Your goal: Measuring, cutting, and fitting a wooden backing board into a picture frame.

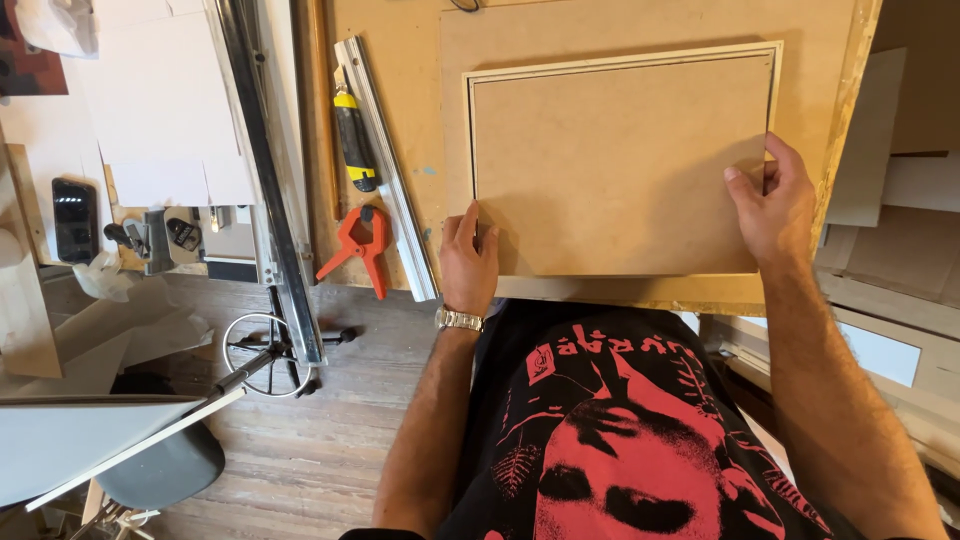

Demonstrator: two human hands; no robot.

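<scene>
Brown fibreboard fills the upper middle of the head view: a backing board [620, 165] lies inside a thin pale frame [625, 52], and both rest flat on the desk [400, 60], which is also of brown board.

The left hand [467, 258] is at the lower left corner of the backing board, its fingers together and pressed on the edge there; a metal wristwatch [459, 319] sits on that wrist. The right hand [772, 205] is at the right edge of the board, a little below its middle, with the thumb on top and the other fingers curled around the side, so it grips the edge. The two hands are well apart, one at each side.

Left of the frame, a long metal ruler [385, 165] lies on the desk, with a yellow and black utility knife [353, 140] just beside it and an orange spring clamp [362, 248] below the knife. A dark phone [75, 218] lies at the far left.
</scene>
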